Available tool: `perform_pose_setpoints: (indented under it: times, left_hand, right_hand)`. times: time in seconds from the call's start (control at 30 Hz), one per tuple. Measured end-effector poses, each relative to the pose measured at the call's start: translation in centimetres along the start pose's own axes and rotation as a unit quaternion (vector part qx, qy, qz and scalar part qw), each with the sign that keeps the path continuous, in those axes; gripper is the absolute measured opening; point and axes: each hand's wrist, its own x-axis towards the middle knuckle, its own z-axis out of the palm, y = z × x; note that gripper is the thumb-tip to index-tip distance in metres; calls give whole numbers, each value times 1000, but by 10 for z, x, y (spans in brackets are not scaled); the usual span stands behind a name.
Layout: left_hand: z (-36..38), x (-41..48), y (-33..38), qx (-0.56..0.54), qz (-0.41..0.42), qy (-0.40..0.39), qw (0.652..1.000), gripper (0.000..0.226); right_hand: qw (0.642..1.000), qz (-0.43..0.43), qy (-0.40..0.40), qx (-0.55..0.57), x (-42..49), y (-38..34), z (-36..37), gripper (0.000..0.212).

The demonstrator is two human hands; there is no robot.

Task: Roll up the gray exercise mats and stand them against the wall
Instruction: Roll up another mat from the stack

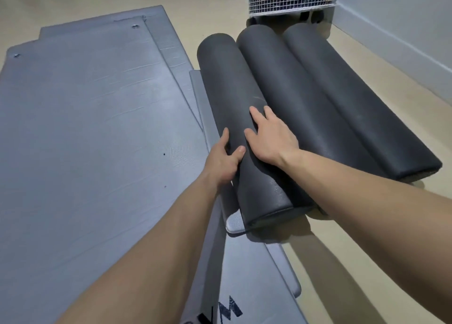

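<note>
Beige floor (367,225) carries flat gray mats (85,128) left of both hands. The left hand (223,161) grips the rolled mat (225,79) at its left flank. The right hand (271,137) presses flat on top, fingers spread. The roll's long axis runs straight away from the hands, and the wall (403,17) lies to their right.

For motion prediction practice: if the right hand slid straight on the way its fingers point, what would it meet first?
Only more of the leftmost roll it rests on; the right hand points along it towards its far end. Beyond looks like bare floor, though depth is unclear.
</note>
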Motion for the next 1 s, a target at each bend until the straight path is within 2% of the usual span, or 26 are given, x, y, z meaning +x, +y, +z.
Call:
perform_pose_setpoints:
  times: [0.3,0.6,0.73,0.8,0.87,1.0]
  left_hand:
    - [51,22,2,-42,7,-20,999,76]
    - [97,45,22,2,-1,-39,999,80]
    - [82,45,30,50,-3,-78,996,83]
    - [63,31,27,91,6,-91,992,83]
    - [35,8,18,145,18,-72,987,79]
    - [-52,-55,-24,274,9,-23,962,64]
  right_hand:
    - [999,-3,23,-29,13,41,-17,59]
    - [993,26,63,-98,13,74,-25,61]
    - [989,51,66,-126,-5,68,-24,62]
    - [983,22,93,-157,-15,54,-22,56]
    - [975,-49,113,-182,-26,33,-14,52]
    - [973,-179,31,-144,-61,-30,23,56]
